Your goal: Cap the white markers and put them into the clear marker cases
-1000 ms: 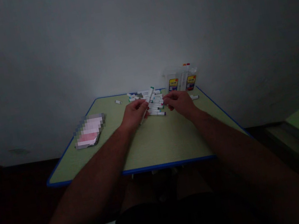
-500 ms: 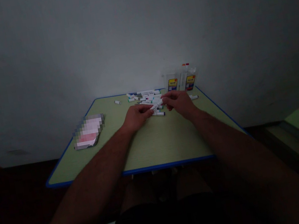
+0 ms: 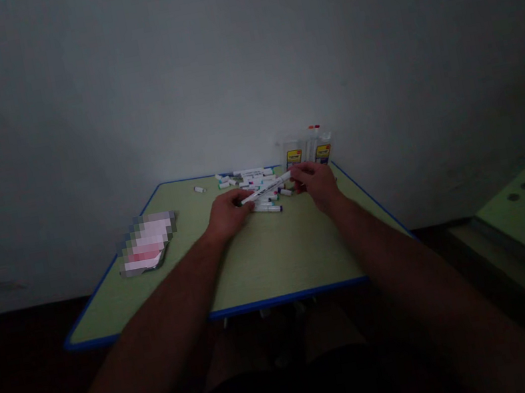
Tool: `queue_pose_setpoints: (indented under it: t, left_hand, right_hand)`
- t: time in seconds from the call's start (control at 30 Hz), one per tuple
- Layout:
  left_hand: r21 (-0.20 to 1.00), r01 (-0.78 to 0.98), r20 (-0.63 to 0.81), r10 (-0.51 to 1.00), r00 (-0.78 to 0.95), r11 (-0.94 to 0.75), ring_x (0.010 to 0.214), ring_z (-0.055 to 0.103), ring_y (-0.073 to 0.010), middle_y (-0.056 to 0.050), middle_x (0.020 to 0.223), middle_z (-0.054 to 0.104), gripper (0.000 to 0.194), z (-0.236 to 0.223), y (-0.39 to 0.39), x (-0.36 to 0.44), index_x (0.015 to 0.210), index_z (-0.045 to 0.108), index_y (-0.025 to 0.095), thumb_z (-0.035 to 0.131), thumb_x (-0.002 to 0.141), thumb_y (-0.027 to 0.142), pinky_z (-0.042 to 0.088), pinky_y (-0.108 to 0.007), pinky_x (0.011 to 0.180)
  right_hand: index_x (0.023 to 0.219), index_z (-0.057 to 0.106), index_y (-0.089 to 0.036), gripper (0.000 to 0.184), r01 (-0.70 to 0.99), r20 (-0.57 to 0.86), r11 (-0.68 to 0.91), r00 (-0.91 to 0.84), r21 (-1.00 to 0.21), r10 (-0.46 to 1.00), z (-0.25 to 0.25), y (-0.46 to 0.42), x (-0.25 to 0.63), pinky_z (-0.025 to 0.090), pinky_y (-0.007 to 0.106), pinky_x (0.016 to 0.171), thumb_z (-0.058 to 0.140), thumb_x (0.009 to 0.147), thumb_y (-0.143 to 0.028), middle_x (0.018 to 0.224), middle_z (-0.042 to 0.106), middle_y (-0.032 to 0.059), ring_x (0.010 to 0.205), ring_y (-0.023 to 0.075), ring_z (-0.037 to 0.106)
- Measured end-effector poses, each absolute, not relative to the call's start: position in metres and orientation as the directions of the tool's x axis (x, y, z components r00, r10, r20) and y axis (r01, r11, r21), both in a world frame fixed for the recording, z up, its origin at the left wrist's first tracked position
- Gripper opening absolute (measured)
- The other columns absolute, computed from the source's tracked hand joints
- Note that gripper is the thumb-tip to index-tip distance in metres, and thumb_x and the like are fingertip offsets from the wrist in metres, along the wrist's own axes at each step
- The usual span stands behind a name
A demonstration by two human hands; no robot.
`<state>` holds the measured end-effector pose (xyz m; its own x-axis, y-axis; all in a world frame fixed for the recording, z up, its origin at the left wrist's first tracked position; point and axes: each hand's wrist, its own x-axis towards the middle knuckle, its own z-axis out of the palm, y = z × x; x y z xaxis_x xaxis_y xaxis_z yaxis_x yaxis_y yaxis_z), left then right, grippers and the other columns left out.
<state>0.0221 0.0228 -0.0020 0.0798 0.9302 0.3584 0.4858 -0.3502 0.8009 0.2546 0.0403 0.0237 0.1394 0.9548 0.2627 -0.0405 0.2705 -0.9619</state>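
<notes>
A white marker (image 3: 268,188) with dark lettering spans the gap between my hands, tilted up toward the right. My right hand (image 3: 318,181) pinches its upper end. At the lower, left end, the fingers of my left hand (image 3: 228,215) are closed around the tip, where something dark shows. Beneath and behind it lies a loose pile of white markers and caps with coloured ends; one marker (image 3: 267,208) lies nearest me, and a short dark-ended piece (image 3: 285,192) is close to my right fingers.
Clear plastic marker cases (image 3: 294,155) with yellow labels stand at the back right, with an orange and a red-tipped marker upright in them. A loose cap (image 3: 199,189) lies at the back left. A blurred-out phone-like object (image 3: 149,242) lies left on the blue-edged table (image 3: 275,269), against the wall.
My hands have drawn apart, and the marker now shows at more of its length between them. The whole view has shifted a little.
</notes>
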Motion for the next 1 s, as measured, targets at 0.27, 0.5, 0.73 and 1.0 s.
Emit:
queue_pose_setpoints:
  t: [0.27,0.5,0.73,1.0]
  left_hand:
    - [0.791,0.502,0.363,0.929,0.076,-0.350,0.083,0.067,-0.0193,-0.006,0.098,0.078,0.034,0.002,0.019,0.027,0.108,0.077,0.017,0.071,0.076,0.022,0.050,-0.033,0.081]
    - [0.780,0.489,0.408,0.910,0.074,-0.390,0.082,0.065,-0.0182,-0.006,0.101,0.077,0.035,0.002,0.016,0.030,0.113,0.077,0.020,0.071,0.078,0.024,0.051,-0.034,0.082]
    - [0.771,0.483,0.431,0.898,0.084,-0.416,0.084,0.067,-0.0192,-0.007,0.103,0.077,0.034,0.000,0.018,0.031,0.113,0.077,0.020,0.070,0.080,0.025,0.052,-0.036,0.085]
    - [0.762,0.492,0.438,0.895,0.088,-0.421,0.081,0.067,-0.0185,-0.007,0.096,0.076,0.036,0.004,0.014,0.033,0.114,0.076,0.019,0.070,0.079,0.024,0.053,-0.035,0.085]
  right_hand:
    - [0.081,0.070,-0.015,0.017,-0.099,0.175,0.192,0.164,-0.976,0.971,0.028,0.044,0.261,0.050,0.021,0.045,0.078,0.070,-0.025,0.067,0.068,-0.0008,0.051,0.0086,0.057]
    - [0.076,0.069,-0.014,0.007,-0.121,0.139,0.165,0.199,-0.979,0.970,0.044,0.043,0.258,0.049,0.019,0.044,0.073,0.072,-0.018,0.065,0.067,0.0001,0.050,0.0077,0.055]
    - [0.073,0.067,-0.014,0.007,-0.104,0.094,0.116,0.197,-0.988,0.976,0.058,0.036,0.256,0.050,0.018,0.045,0.073,0.076,-0.016,0.066,0.068,0.0019,0.050,0.0076,0.057]
    - [0.073,0.066,-0.015,0.005,-0.058,0.164,0.179,0.210,-0.982,0.964,0.081,0.035,0.269,0.051,0.019,0.046,0.071,0.076,-0.014,0.059,0.064,-0.0004,0.048,0.0085,0.057]
